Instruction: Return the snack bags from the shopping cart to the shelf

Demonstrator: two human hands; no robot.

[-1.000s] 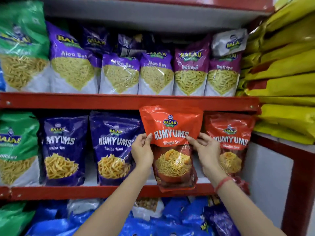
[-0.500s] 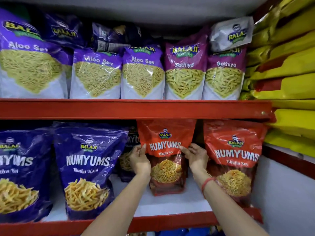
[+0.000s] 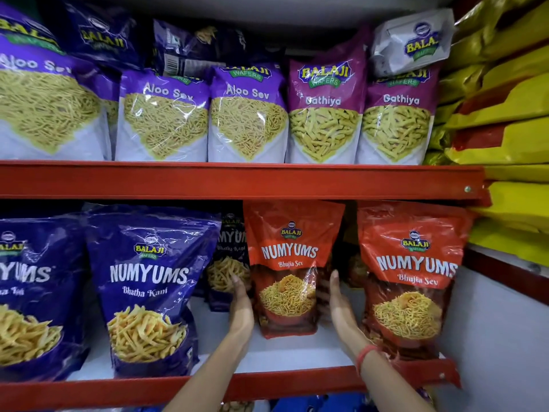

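**Red snack bag upright on the lower shelf, your hands at its sides**

Your left hand point(image 3: 241, 304) lies flat against the left side of the red snack bag point(image 3: 289, 269), fingers straight and pointing up toward the back of the shelf. Your right hand point(image 3: 338, 304) mirrors it on the bag's right side, palm facing inward, fingers extended. Both hands are spread flat rather than curled; they look to touch the bag's edges, but you are not clasping it. A red band point(image 3: 364, 353) circles your right wrist.

The bag stands upright on the white board of the lower shelf point(image 3: 297, 350), set back from the red front rail. Just to its right, nearer the front, stands a second red bag point(image 3: 411, 275) of the same kind. To its left, a dark blue bag point(image 3: 228, 257) sits behind your left hand, and a larger blue bag point(image 3: 148, 286) stands nearer the front. On the upper shelf point(image 3: 237, 179), purple bags point(image 3: 246, 114) stand in a row.
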